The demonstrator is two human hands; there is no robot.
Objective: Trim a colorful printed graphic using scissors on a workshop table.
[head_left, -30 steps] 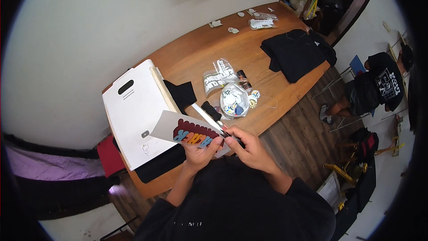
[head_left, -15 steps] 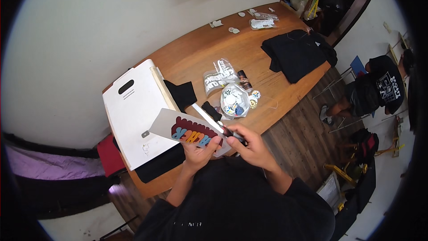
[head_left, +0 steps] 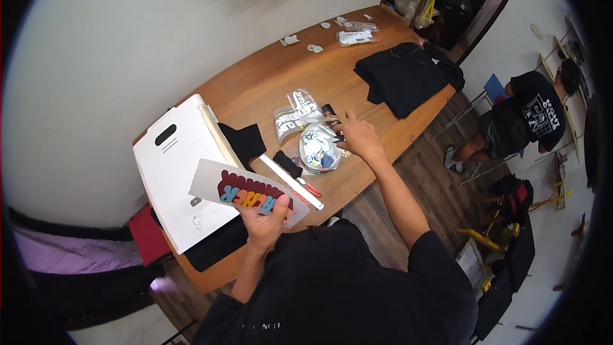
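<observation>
My left hand (head_left: 267, 222) pinches the lower right edge of a translucent transfer sheet (head_left: 207, 179) bearing colourful lettering on a dark red ground. The sheet is raised and tilted above the table's near edge. Away to the right, my right hand (head_left: 357, 137) reaches over the rim of a white container (head_left: 319, 161) of round printed pieces. Its fingers are drawn together around a small dark item, too little of it showing to name. A white ruler-like strip (head_left: 287, 179) lies between the hands, beside a red-handled tool (head_left: 311, 188).
A large white flat-topped machine (head_left: 182, 153) occupies the table's left. Clear printed film (head_left: 297, 115) lies behind the container. Folded black garments (head_left: 405, 76) sit at the right, and paper scraps (head_left: 290, 39) along the back. Another person (head_left: 536, 112) sits beyond the table.
My right hand has left the sheet and moved forward and right to the container. The red-handled tool now shows on the table. My left hand still holds the sheet.
</observation>
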